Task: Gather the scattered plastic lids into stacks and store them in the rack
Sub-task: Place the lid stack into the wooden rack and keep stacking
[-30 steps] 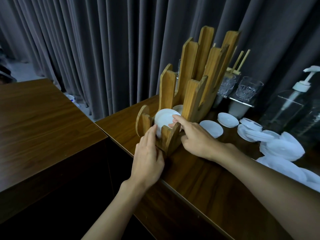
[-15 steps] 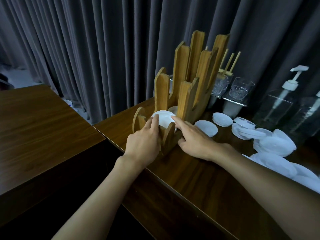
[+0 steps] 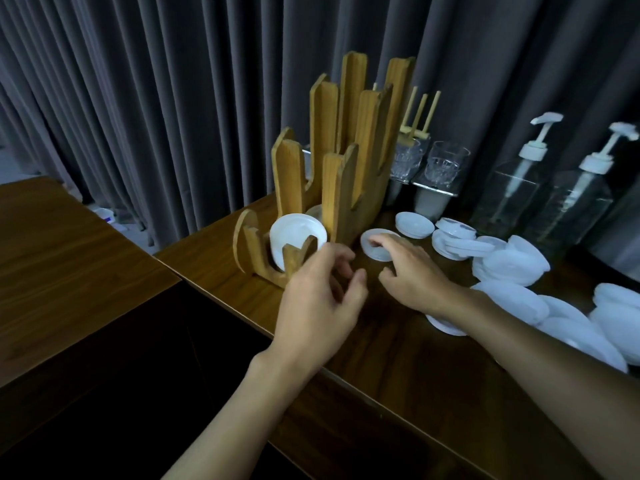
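White round lids [image 3: 298, 235] stand on edge in the wooden rack's [image 3: 349, 161] front slot; left grip [image 3: 318, 303] released, right grip [image 3: 412, 277] released, fingertips touching a flat lid [image 3: 375, 253].

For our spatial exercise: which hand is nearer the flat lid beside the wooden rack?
Right. The right hand lies over the lid; the left hand hovers short of it.

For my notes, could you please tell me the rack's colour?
The rack is honey-brown wood, clearest in the head view.
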Available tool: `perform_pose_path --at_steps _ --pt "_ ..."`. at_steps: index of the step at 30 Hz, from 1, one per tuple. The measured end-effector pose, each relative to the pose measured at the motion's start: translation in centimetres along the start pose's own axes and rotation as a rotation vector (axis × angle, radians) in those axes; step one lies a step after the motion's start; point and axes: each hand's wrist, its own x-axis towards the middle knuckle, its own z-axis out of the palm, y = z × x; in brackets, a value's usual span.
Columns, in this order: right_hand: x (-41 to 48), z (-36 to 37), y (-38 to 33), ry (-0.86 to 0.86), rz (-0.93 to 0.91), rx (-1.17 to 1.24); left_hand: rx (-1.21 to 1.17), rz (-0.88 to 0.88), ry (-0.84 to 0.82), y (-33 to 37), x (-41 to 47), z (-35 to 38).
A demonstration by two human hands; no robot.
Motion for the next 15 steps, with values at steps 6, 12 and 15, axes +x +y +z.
perform_pose_path --at_steps 6,12,15 --pt "-0.2 -0.3 3.7 -0.089 0.094 -0.105 0.037 -0.094 -0.218 -2.1 0.1 4.9" --pt "0.2 0.3 5.0 -0.152 0.077 -0.202 0.173 -0.247 -0.248 -4.9 1.0 7.7" --pt "0.9 0.4 5.0 -0.21 0.085 -0.255 0.184 -0.257 -0.263 -5.3 1.6 8.4"
